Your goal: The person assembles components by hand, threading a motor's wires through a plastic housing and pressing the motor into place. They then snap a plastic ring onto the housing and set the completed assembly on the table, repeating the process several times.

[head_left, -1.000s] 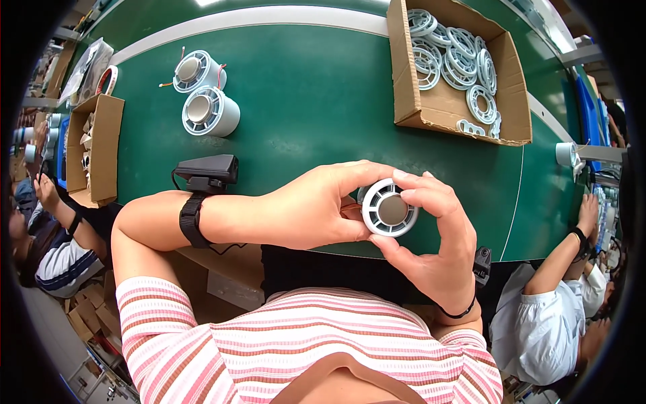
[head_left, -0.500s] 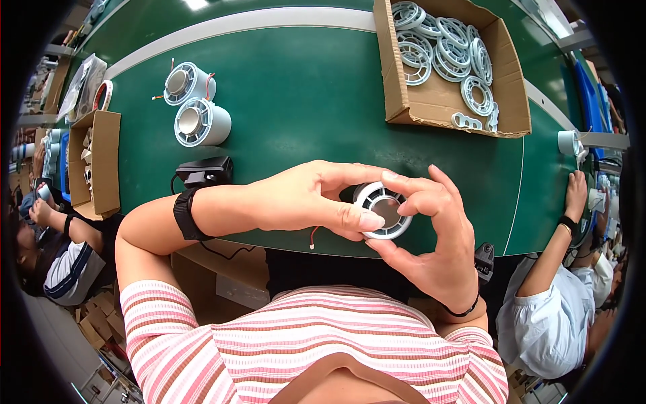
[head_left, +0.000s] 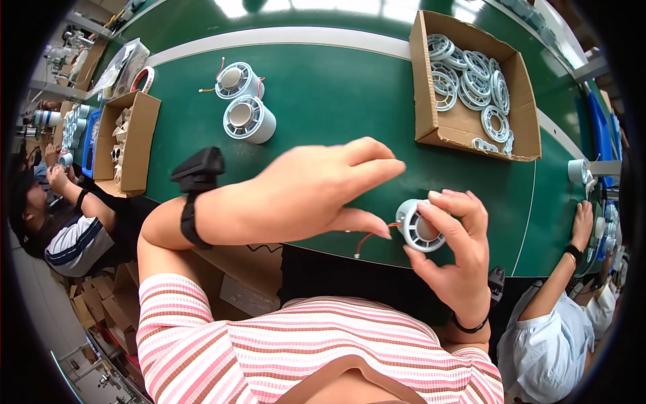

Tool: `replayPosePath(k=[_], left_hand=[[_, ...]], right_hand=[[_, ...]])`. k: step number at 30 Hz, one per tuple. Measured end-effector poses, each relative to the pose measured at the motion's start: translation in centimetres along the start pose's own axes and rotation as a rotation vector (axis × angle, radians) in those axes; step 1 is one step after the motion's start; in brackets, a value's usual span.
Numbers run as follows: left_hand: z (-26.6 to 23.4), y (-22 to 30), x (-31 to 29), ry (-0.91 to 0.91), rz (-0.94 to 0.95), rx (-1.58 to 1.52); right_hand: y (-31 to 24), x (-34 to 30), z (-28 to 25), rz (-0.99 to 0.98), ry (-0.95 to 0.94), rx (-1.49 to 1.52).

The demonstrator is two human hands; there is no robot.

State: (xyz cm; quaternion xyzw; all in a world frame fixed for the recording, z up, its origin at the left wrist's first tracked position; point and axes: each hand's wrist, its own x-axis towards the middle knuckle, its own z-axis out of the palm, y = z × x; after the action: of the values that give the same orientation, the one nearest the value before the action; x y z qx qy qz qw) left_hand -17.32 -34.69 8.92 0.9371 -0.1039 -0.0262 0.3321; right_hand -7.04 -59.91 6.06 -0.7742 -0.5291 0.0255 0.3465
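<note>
My right hand [head_left: 459,246] grips a pale blue cylindrical housing [head_left: 425,229] by its rim, thumb below and fingers above. The housing has a spoked ring around a silver disc, tilted up toward me. From its left side trails a red wire [head_left: 364,241] with a small white plug. To the left, my left hand [head_left: 330,182] is off the housing, thumb and fingers apart and nothing in them. Its thumb tip is close to the wire. Farther left on the green table stand two similar housings, a nearer one [head_left: 249,120] and a farther one [head_left: 235,79], with thin wires.
An open cardboard box [head_left: 447,131] at the far right holds several pale blue spoked rings [head_left: 495,124]. Another cardboard box [head_left: 142,143] with small pale parts stands at the left. A black device [head_left: 200,168] sits behind my left wrist. Co-workers sit on both sides.
My left hand has let go of the housing and moved up and away, its fingers straightening. My right hand keeps hold of the housing, and the wire shows more fully.
</note>
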Motion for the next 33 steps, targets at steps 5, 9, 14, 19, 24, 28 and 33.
replayPosePath(k=[5, 9, 14, 19, 24, 28, 33], left_hand=[[-4.3, -0.5, -3.7, 0.072, -0.238, 0.828], [-5.0, -2.3, -5.4, 0.059, -0.267, 0.987], [-6.0, -3.5, -4.6, -0.046, -0.193, 0.964], [-5.1, -0.8, -0.9, -0.019, -0.142, 0.681], [-0.9, -0.3, 2.6, 0.07, 0.132, 0.497], [0.6, -1.6, 3.6, 0.132, 0.172, 0.35], [0.6, -3.3, 3.7, 0.172, 0.208, 0.393]], right_hand=[[3.1, -1.7, -4.6, 0.283, 0.091, -0.106], [7.2, -2.5, -7.1, 0.424, 0.292, -0.315], [8.8, 2.1, -8.8, 0.247, 0.363, -0.443], [11.8, 9.3, -7.2, 0.214, 0.061, -0.27], [11.6, 11.5, -6.4, 0.248, -0.143, -0.458], [9.6, 10.4, -7.5, 0.26, -0.176, -0.51], [3.6, 6.0, -9.1, 0.08, 0.081, -0.024]])
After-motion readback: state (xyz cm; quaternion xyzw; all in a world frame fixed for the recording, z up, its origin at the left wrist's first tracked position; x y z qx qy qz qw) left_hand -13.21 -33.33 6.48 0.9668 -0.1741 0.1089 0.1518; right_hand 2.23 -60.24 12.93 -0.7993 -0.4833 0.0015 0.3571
